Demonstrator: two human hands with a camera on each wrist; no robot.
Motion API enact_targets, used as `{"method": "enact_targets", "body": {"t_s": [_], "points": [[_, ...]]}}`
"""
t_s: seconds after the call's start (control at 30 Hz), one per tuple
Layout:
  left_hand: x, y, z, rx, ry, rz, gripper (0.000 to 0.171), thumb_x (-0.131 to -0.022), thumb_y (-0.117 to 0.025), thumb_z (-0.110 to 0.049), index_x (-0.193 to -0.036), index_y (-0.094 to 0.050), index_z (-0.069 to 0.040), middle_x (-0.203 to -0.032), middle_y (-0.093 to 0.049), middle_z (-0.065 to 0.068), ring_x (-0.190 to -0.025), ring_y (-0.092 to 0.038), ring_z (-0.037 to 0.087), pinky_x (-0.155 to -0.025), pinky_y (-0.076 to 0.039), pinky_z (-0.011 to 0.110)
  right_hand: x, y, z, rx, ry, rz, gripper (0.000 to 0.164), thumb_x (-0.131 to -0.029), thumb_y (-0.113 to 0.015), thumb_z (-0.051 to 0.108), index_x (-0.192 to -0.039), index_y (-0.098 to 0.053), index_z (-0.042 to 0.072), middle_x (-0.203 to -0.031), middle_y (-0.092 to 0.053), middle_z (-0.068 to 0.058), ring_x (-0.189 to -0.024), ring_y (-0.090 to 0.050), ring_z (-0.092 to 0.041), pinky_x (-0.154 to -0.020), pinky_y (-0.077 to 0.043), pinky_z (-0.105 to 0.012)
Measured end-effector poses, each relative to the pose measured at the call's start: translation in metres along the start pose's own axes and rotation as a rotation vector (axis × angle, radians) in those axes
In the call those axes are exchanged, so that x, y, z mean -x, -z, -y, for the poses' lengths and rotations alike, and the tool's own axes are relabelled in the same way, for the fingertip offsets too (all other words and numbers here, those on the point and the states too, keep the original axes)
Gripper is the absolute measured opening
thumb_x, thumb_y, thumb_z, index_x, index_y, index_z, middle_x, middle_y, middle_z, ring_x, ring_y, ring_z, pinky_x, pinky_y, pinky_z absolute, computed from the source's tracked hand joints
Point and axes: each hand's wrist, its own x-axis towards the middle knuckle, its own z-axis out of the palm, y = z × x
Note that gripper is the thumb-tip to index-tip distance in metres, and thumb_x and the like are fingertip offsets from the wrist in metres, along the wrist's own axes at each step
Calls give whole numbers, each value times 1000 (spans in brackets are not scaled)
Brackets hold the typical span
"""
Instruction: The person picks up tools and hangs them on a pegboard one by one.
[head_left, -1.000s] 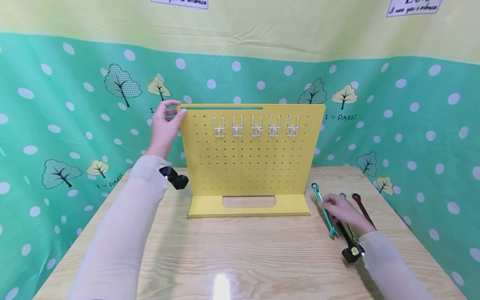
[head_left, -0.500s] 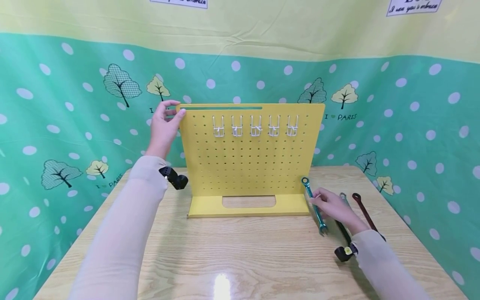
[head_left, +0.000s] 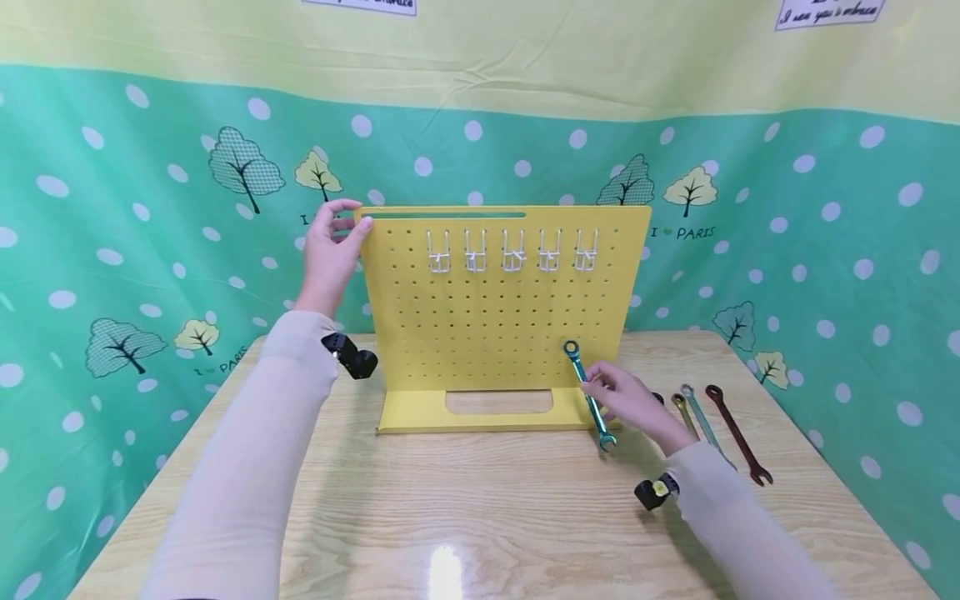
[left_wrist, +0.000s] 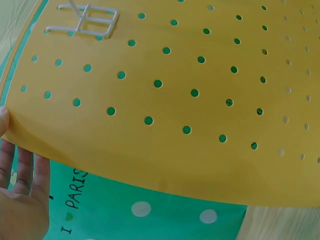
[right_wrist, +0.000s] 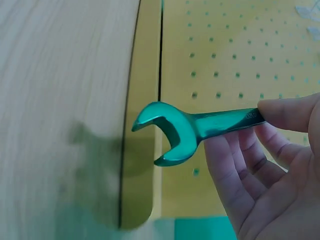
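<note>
A yellow pegboard (head_left: 495, 333) stands upright on the table, with several white wire hooks (head_left: 513, 252) in a row near its top. My left hand (head_left: 328, 257) grips the board's upper left corner, thumb in front and fingers behind, as the left wrist view also shows. In front of the board's lower right part, my right hand (head_left: 628, 402) pinches a green combination wrench (head_left: 587, 392) by its shank. Its ring end points up and its open end down. The right wrist view shows the wrench's open end (right_wrist: 175, 135) near the board's base, thumb and fingers around the shank.
To the right on the table (head_left: 480, 517) lie a dark red wrench (head_left: 738, 435), a pale green wrench (head_left: 705, 421) and a yellowish wrench (head_left: 684, 415). A dark end of another tool (head_left: 658, 398) shows partly behind the right hand. A patterned curtain (head_left: 480, 150) hangs behind.
My right hand has lifted the green wrench off the right side and carried it left and up to the front of the board. The left hand has stayed on the corner.
</note>
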Motion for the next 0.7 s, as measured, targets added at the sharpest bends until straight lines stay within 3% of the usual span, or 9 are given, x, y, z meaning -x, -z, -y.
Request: {"method": "enact_targets", "body": {"t_s": [0.23, 0.57, 0.7], "points": [[0, 1, 0, -5, 8, 0, 32, -98, -64, -37, -128, -58, -28, -122, -54, 3, -108, -57, 21, -91, -50, 37, -14, -21, 21, -36, 67, 23, 20, -102, -59, 25, -112, -57, 7, -99, -59, -13, -82, -59, -25, -68, -58, -45], [1, 1, -1, -10, 17, 1, 32, -98, -63, -38, -129, -58, -29, -122, -54, 3, -107, -56, 20, -92, -50, 38, -29, -48, 56, -96, 140, 82, 20, -102, -61, 25, -114, -57, 9, -99, -60, -12, -84, -63, -25, -74, -58, -52], [0, 1, -1, -18, 21, -7, 32, -98, -63, -38, -128, -58, -29, -122, -55, 2, -106, -56, 19, -93, -49, 39, -36, -56, 70, -120, 177, 92, 21, -102, -61, 27, -116, -57, 11, -100, -60, -12, -86, -63, -25, -73, -59, -48]]}}
